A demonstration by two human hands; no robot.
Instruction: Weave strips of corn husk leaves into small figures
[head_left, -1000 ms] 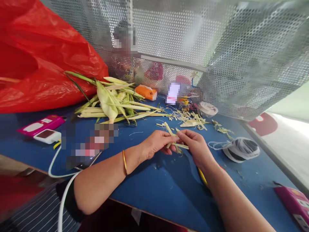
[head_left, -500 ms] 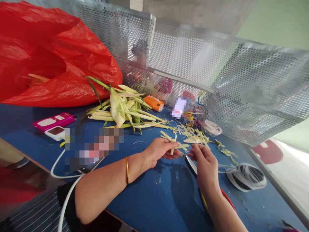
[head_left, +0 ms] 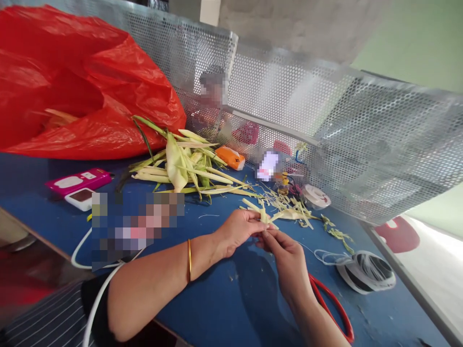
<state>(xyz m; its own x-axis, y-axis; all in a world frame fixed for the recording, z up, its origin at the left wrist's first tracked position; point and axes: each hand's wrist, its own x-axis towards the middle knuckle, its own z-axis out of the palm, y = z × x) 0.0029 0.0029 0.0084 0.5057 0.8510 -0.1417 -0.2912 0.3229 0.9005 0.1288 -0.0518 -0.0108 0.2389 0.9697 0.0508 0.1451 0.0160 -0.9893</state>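
Note:
My left hand [head_left: 242, 231] pinches a small bundle of pale corn husk strips [head_left: 263, 214] between thumb and fingers. My right hand [head_left: 285, 250] meets it at the fingertips, closed on the lower end of the same strips. Exactly how the strips cross is hidden by the fingers. Under my right forearm shows the red handle [head_left: 331, 303] of what looks like scissors on the table; the rest is covered. Beyond my hands lies a litter of cut husk scraps [head_left: 289, 212].
A pile of corn husks [head_left: 177, 168] lies before a large red plastic bag [head_left: 137, 86]. Around the blue table [head_left: 217, 299] are a thread spool [head_left: 367, 272], a tape roll [head_left: 316, 196], an orange packet [head_left: 230, 158], a pink box [head_left: 79, 180] and a white cable [head_left: 96, 308]. Perforated panels [head_left: 275, 91] stand behind.
My right hand has moved left to join my left hand at the husk strips. The blade seen beside it before is now hidden, and more of the red handle shows.

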